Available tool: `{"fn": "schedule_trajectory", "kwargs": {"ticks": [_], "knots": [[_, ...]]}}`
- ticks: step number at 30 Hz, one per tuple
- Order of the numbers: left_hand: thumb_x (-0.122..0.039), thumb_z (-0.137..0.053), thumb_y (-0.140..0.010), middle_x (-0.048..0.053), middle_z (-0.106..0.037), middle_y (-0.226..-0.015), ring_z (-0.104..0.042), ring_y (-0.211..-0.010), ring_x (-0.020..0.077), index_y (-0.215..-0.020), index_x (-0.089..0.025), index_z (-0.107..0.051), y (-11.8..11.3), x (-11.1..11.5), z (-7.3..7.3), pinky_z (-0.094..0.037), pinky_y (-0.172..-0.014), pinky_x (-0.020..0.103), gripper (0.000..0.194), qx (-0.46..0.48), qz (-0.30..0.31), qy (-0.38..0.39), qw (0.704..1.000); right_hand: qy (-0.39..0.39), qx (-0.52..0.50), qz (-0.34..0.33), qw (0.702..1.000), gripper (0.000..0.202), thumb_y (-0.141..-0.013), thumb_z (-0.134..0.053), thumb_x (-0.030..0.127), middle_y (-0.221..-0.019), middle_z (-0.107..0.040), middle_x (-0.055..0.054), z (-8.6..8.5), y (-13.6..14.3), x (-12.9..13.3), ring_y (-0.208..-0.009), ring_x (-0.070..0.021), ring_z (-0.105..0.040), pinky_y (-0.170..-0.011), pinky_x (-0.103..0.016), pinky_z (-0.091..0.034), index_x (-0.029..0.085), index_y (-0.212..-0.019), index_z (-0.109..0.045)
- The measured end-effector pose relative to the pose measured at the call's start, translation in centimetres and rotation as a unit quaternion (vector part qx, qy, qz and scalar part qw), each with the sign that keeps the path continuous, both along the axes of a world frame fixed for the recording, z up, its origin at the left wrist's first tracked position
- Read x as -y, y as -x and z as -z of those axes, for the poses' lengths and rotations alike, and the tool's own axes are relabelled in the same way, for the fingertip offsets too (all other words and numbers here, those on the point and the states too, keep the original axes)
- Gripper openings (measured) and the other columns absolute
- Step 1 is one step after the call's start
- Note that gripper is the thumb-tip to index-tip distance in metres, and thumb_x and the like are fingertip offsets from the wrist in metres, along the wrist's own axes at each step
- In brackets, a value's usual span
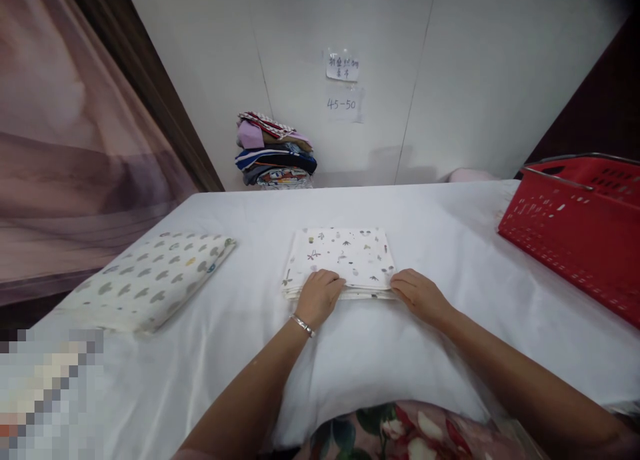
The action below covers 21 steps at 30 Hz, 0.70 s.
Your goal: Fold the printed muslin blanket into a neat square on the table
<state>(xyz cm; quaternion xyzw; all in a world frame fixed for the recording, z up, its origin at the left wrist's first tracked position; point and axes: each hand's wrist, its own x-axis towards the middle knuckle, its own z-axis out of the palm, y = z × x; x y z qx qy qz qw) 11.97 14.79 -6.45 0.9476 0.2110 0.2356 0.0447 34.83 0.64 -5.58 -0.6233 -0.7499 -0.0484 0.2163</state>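
A white cloth (340,257) with small printed motifs lies folded in a layered rectangle on the white-covered table (425,227) in front of me. My left hand (319,295), with a silver bracelet at its wrist, grips the near edge left of its middle. At the near right corner, my right hand (417,295) has its fingertips closed on the cloth's edge. Both thumbs are largely hidden. Off to the left sits another folded cloth (155,277), cream with grey mushroom-like shapes; neither hand touches it.
A red plastic basket (575,233) with metal handles stands at the right. Beyond the far table edge, a pile of folded fabrics (275,150) rests against the wall. Handwritten paper signs (343,103) hang above. A draped curtain (90,113) borders the left side.
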Motion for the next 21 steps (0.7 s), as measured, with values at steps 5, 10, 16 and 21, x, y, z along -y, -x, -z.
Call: {"fn": "schedule_trajectory", "kwargs": {"ticks": [5,10,16,21], "knots": [[-0.025,-0.038,-0.089,0.005,-0.060,-0.087,-0.050,-0.084,0.0164,-0.093,-0.021,-0.062,0.3,0.1,0.5,-0.038,-0.073,0.032,0.024,0.006,0.025,0.007,1.000,0.005,0.004,-0.026,1.000,0.023,-0.088,-0.037,0.020,-0.095,-0.060,-0.008,0.1,-0.1,0.3,-0.089,-0.0197,-0.053,-0.073,-0.034,-0.046,0.021,-0.094,-0.060],[-0.033,-0.045,-0.086,0.006,-0.059,-0.093,-0.049,-0.089,0.0177,-0.097,-0.020,-0.059,0.6,0.6,0.4,-0.038,-0.078,0.033,0.022,0.003,0.026,0.020,0.999,-0.014,0.014,-0.037,0.999,0.024,-0.087,-0.041,0.026,-0.103,-0.059,-0.008,0.7,-0.4,0.7,-0.094,-0.0210,-0.053,-0.078,-0.036,-0.046,0.022,-0.105,-0.056],[-0.032,-0.056,-0.079,0.006,-0.056,-0.107,-0.046,-0.100,0.0199,-0.110,-0.021,-0.052,0.9,1.1,0.1,-0.035,-0.084,0.035,0.033,-0.029,0.014,0.024,0.999,-0.043,0.043,-0.038,0.997,0.032,-0.086,-0.044,0.029,-0.111,-0.056,-0.009,2.4,-0.9,1.1,-0.104,-0.0236,-0.050,-0.084,-0.039,-0.045,0.022,-0.116,-0.051],[-0.029,-0.055,-0.079,0.006,-0.053,-0.115,-0.043,-0.106,0.0194,-0.113,-0.022,-0.050,1.2,0.9,0.7,-0.032,-0.088,0.035,0.035,-0.036,0.011,0.007,0.999,-0.076,0.094,-0.042,0.992,0.032,-0.086,-0.043,0.027,-0.120,-0.054,-0.008,3.8,-2.3,0.9,-0.110,-0.0243,-0.048,-0.088,-0.039,-0.042,0.022,-0.117,-0.053]]}}
